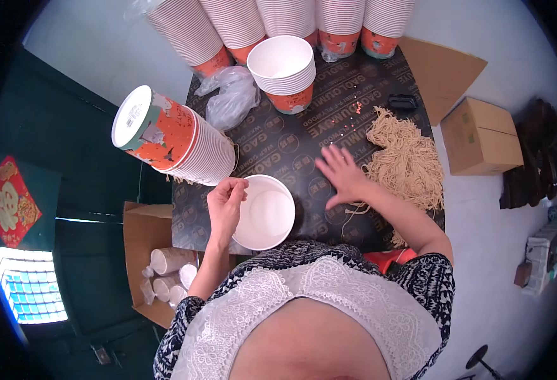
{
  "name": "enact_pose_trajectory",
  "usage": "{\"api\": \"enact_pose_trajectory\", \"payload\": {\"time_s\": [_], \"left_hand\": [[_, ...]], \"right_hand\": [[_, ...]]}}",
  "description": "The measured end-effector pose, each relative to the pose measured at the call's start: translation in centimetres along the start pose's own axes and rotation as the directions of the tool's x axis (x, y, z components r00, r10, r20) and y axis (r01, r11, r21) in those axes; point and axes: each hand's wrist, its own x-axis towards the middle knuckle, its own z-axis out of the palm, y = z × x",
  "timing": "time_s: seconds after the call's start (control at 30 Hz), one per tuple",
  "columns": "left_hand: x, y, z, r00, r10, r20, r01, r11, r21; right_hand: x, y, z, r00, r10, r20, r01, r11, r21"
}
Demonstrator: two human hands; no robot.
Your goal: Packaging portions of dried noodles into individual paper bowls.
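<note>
The left hand (226, 202), grip pressed together, perhaps steadies a round white paper tub (269, 218); the right hand (347, 180) spreads beside tangled beige cords (410, 164).

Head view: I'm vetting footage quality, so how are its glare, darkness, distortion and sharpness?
In the head view, the window glares at the left; the corners fall to black; the table has edges that bow in the fisheye; the left hand and right hand look reasonably sharp; clutter at the far right is dim and hard to make out.
</note>
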Motion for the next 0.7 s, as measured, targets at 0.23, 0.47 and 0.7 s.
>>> {"api": "enact_pose_trajectory", "payload": {"time_s": [0.23, 0.47, 0.7], "left_hand": [[0.1, -0.2, 0.8, 1.000, -0.017, 0.025, 0.018, 0.999, -0.039], [-0.3, 0.0, 0.1, 0.999, -0.052, -0.006, 0.052, 0.998, 0.027], [-0.5, -0.1, 0.2, 0.998, -0.054, 0.011, 0.053, 0.998, 0.015]], "right_hand": [[-0.2, -1.3, 2.3, 0.987, -0.029, -0.160, 0.022, 0.999, -0.047], [4.8, 4.8, 3.1, 0.900, 0.155, -0.407, -0.205, 0.975, -0.083], [8.2, 11.8, 2.2, 0.789, 0.476, -0.389, -0.553, 0.826, -0.111]]}}
